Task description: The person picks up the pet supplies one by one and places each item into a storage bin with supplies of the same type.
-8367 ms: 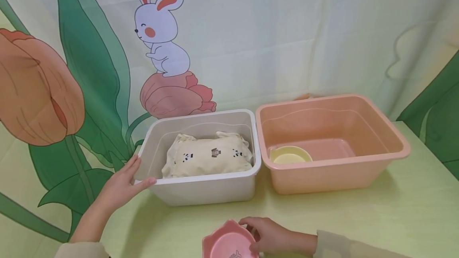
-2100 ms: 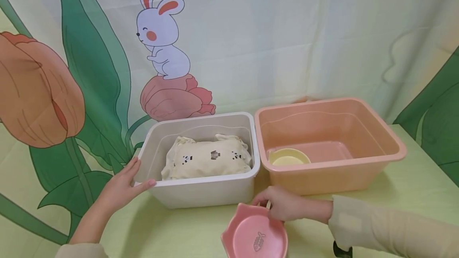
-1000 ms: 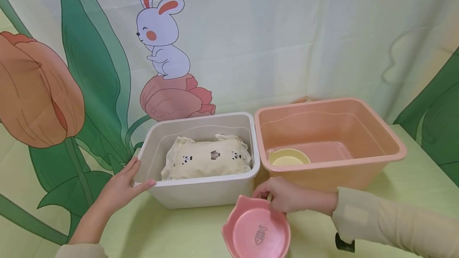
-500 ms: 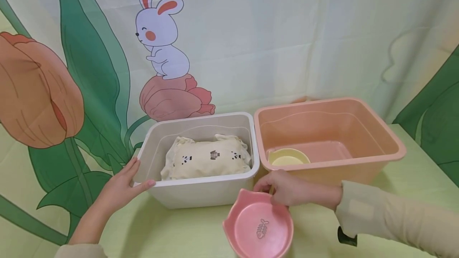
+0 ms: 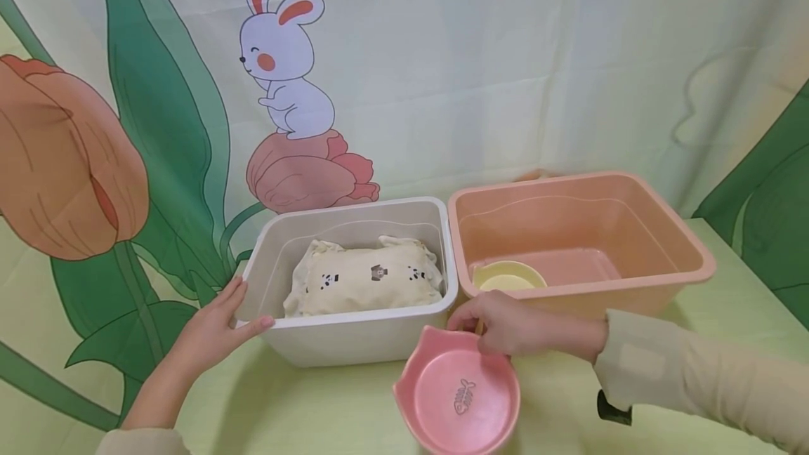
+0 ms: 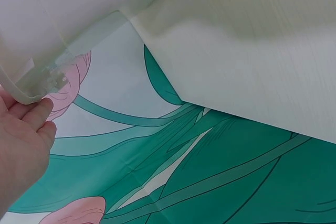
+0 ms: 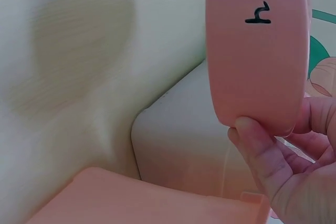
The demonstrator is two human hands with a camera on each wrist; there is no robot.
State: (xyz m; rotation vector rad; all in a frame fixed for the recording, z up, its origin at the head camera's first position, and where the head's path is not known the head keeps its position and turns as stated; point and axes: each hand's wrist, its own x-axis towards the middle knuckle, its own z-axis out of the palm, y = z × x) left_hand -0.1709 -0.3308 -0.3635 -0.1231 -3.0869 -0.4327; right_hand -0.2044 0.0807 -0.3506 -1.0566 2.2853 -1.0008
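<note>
My right hand [image 5: 505,325] pinches the far edge of a pink cat-eared pet bowl [image 5: 458,399], which has a fishbone drawn on its floor. Tilted toward the head camera, the bowl is in front of the gap between two bins. In the right wrist view its lettered side [image 7: 257,72] shows, thumb on one face and fingers behind. My left hand [image 5: 211,332] rests with straight, spread fingers on the left front corner of a white bin [image 5: 366,339]. The left wrist view has its fingertips [image 6: 44,108] right at the bin's rim.
A cream pillow [image 5: 373,279] with small animal prints lies in the white bin. Right beside it stands a peach-pink bin [image 5: 632,285] with a yellow bowl [image 5: 512,277] inside, at its near left corner. Behind both hangs a printed cloth [image 5: 442,76]. The tabletop [image 5: 303,406] is pale green.
My right hand has lifted the pink pet bowl and brought it away from me and to the right, toward the bins, tilting it more. My left hand stays on the white bin.
</note>
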